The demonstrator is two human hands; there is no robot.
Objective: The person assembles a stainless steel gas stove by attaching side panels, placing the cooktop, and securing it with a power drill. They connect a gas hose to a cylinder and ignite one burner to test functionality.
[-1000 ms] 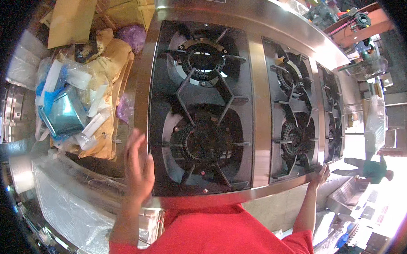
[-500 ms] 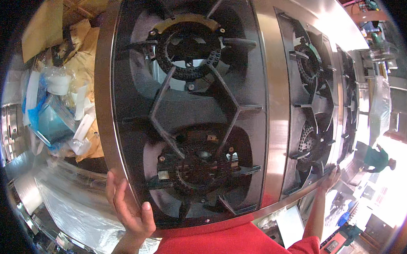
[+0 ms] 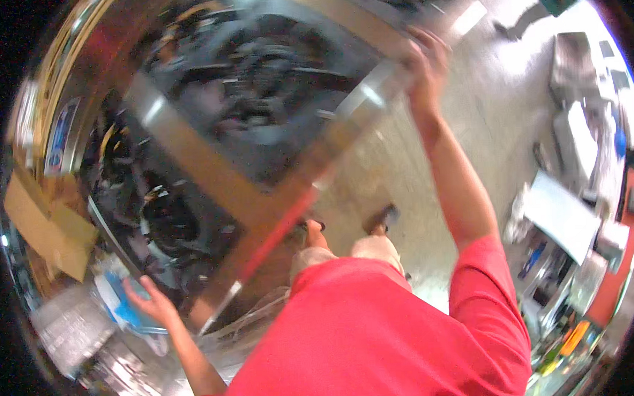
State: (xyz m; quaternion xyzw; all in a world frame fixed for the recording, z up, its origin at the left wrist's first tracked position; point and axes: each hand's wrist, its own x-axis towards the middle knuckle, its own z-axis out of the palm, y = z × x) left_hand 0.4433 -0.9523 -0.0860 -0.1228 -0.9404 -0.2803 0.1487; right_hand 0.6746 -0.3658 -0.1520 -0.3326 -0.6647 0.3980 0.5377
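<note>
The gas range (image 3: pixel 205 153) is smeared by motion blur, and its burners (image 3: pixel 167 217) are left dark and without crisp edges. White glare is thrown off the steel front rim (image 3: pixel 369 97). The concrete floor (image 3: pixel 399 160) is washed bright toward the upper right. Outer edges are bent by the fisheye, and corners are swallowed in black.

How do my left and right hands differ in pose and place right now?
The left hand is open with fingers spread; the right hand has its fingers bent, though blur hides whether it grips.
The left hand is beside the left end of the stove; the right hand is farther along, at its front edge.
The left hand looks smaller in view than the right.
Both are bare.
</note>
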